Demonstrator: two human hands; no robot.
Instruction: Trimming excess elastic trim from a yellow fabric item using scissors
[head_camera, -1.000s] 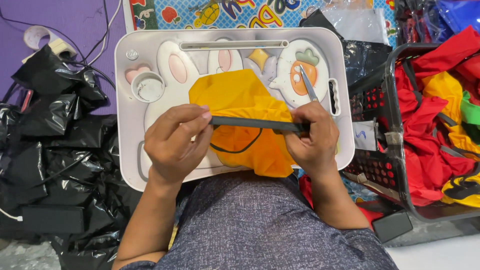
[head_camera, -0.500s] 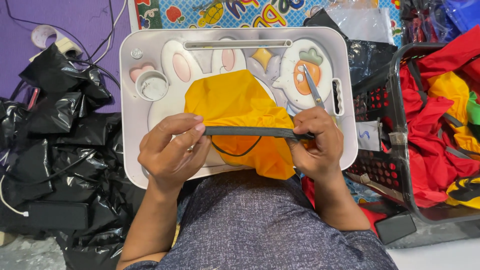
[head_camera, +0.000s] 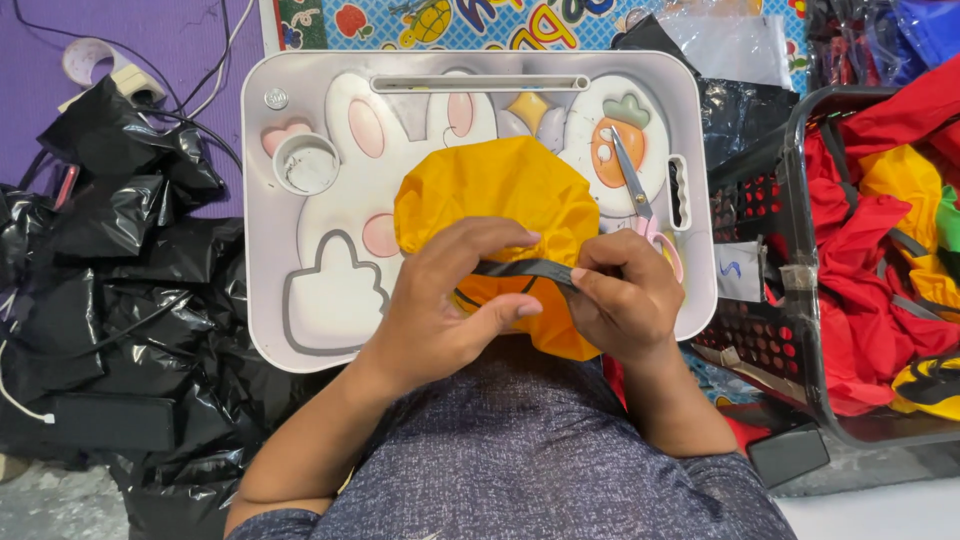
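Observation:
A crumpled orange fabric pouch (head_camera: 490, 195) lies on a white lap tray (head_camera: 300, 310) printed with a rabbit and a carrot. A dark grey strap (head_camera: 520, 270) runs across the pouch's near side. My left hand (head_camera: 445, 310) pinches the strap's left part with fingers curled over the fabric. My right hand (head_camera: 625, 300) grips the strap's right end, close beside the left hand. Both hands sit at the tray's near edge, above my lap.
Scissors (head_camera: 632, 185) with pink handles lie on the tray's right side. A round cup recess (head_camera: 305, 163) is at the tray's left. Black plastic bags (head_camera: 110, 260) are heaped on the left. A black basket (head_camera: 790, 300) with red and yellow fabric (head_camera: 880, 250) stands right.
My hands have come closer together along the strap, which now shows much shorter between them. The right hand has shifted left and down over the pouch.

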